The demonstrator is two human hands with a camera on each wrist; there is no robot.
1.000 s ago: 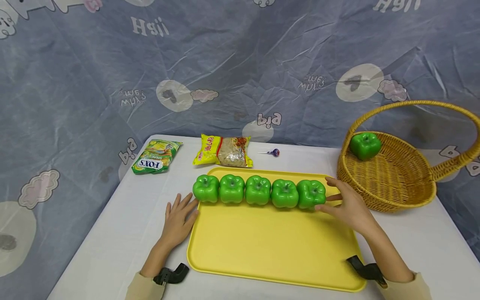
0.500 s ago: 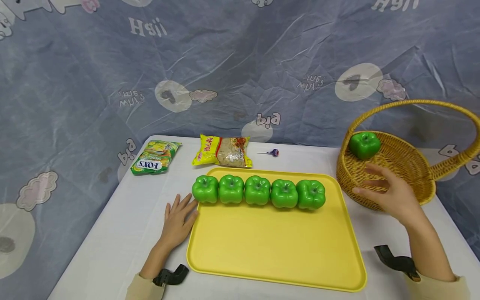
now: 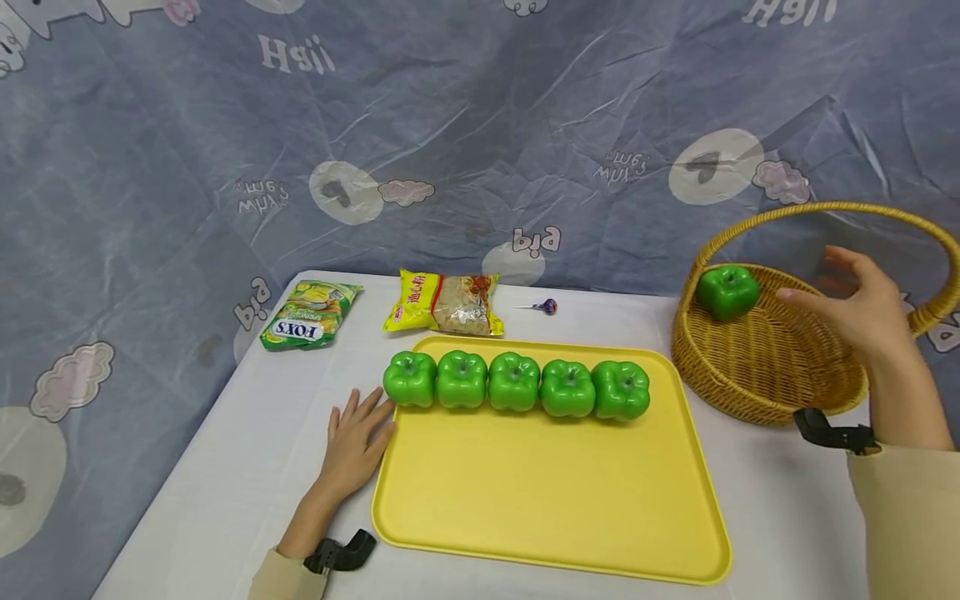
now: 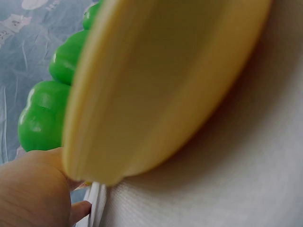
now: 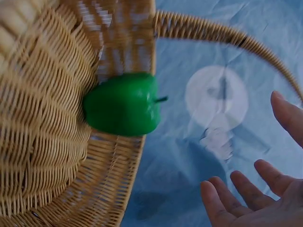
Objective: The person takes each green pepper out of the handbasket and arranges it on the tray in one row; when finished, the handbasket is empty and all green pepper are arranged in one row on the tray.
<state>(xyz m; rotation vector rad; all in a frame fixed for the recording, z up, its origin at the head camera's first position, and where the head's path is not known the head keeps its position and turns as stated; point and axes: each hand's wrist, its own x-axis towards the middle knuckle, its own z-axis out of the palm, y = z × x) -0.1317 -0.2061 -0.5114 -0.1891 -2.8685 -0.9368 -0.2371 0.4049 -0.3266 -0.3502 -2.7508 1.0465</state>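
Note:
My right hand [image 3: 862, 308] hovers over the right part of the wicker basket [image 3: 757, 396], thumb and fingers spread and holding nothing. One green bell pepper [image 3: 728, 292] sits inside at the basket's left; the right wrist view shows this pepper [image 5: 124, 105] apart from the fingers. Flat on the white cloth, my left hand [image 3: 356, 442] lies with its fingers spread against the left edge of the yellow tray [image 3: 555, 500]. Along the tray's far side stands a row of several green bell peppers [image 3: 513, 382], the leftmost close to my left fingertips.
Behind the tray lie a green Fox's candy bag [image 3: 312, 315], a yellow pasta bag [image 3: 446, 303] and a lollipop [image 3: 550, 307]. The basket's tall handle [image 3: 825, 208] arches over its opening. A grey-blue printed curtain [image 3: 480, 150] hangs behind the table.
My right hand has left the rightmost pepper in the row and moved right and up, over the basket. The left hand stays in place beside the tray.

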